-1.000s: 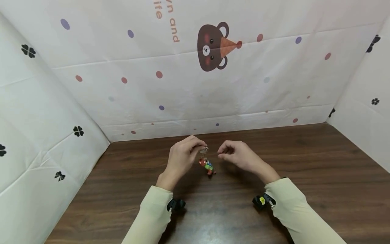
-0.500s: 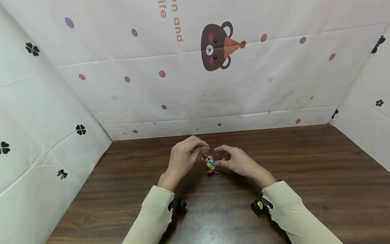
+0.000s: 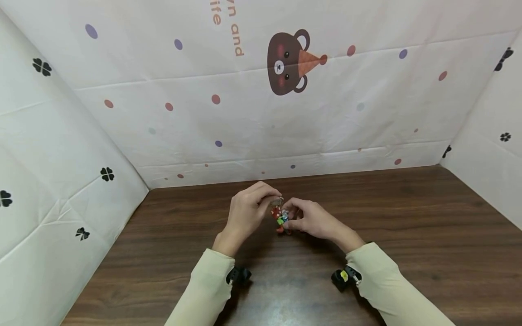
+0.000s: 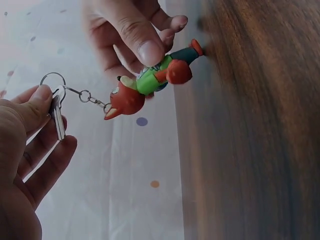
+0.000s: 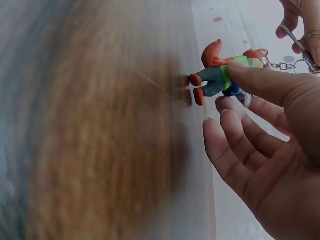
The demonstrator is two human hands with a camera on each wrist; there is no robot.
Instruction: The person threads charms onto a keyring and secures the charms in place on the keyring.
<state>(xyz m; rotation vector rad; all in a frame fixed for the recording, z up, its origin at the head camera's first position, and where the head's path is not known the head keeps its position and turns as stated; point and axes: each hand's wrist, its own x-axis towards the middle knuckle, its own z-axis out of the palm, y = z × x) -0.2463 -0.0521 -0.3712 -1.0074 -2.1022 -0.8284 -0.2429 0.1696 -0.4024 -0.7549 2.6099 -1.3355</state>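
Observation:
My left hand (image 3: 248,208) pinches a silver key (image 4: 58,114) and its split ring (image 4: 53,76) between thumb and fingers. From the ring a short chain (image 4: 90,97) runs to a fox figurine keychain (image 4: 145,85), orange-headed with a green shirt and dark teal trousers. The figurine hangs upright close over the table, feet down. My right hand (image 3: 311,219) has its thumb on the green shirt and its index finger behind the body, pinching it from the right. In the right wrist view the figurine's feet (image 5: 198,89) show, and the other fingers spread loosely below.
The brown wooden table (image 3: 171,253) runs back to a white printed cloth wall (image 3: 244,122) with a bear face and dots. More white cloth (image 3: 41,136) with clover prints borders the left side, and another panel stands at the right.
My right hand has moved left from beside the figurine and now pinches its body. My left hand keeps its hold on the key and ring, shifted slightly right.

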